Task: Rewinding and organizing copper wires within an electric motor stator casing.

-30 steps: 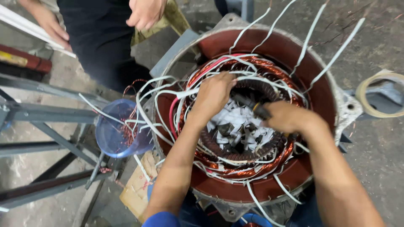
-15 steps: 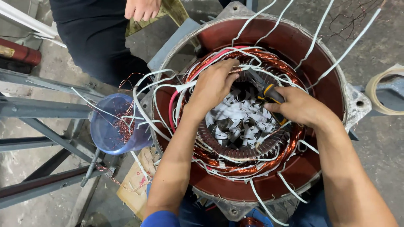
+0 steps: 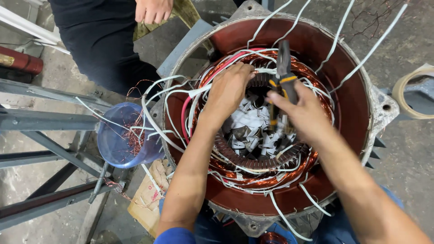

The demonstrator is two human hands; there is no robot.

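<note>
The copper winding [image 3: 271, 178] forms a ring inside the red-painted motor housing [image 3: 334, 58], which fills the centre of the view, with white sleeved leads [image 3: 172, 95] fanning outward over its rim. Your left hand [image 3: 228, 90] rests on the upper left of the ring, fingers curled down over the coil and leads there; whether they pinch a wire cannot be told. Your right hand [image 3: 305, 115] is closed around the handles of a pair of pliers [image 3: 284, 68], whose dark nose points up toward the far side of the winding. White insulation paper strips [image 3: 251, 124] lie crumpled in the bore between your hands. Just left of the housing stands a blue plastic cup [image 3: 120, 140] holding copper wire scraps. Beyond, another person's hand [image 3: 153, 10] hangs above dark trousers. A tape roll [image 3: 413, 92] lies at the right edge.
</note>
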